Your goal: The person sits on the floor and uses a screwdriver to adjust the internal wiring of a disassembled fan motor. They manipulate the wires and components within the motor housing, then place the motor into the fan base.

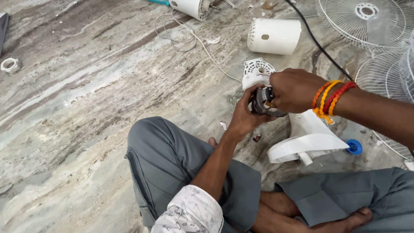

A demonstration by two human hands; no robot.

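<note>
I sit cross-legged on a marble floor. My left hand grips a grey fan motor from below and the left. My right hand, with red and orange thread bands at the wrist, closes over the motor from the right. A white vented motor cover sits just behind the motor, touching it. The white fan base and neck lies on the floor under my right forearm.
A white cylindrical housing lies beyond the hands, with a second motor unit and a white wire farther back. Wire fan guards rest at the upper right. A black cable crosses there. A blue knob and white ring lie loose.
</note>
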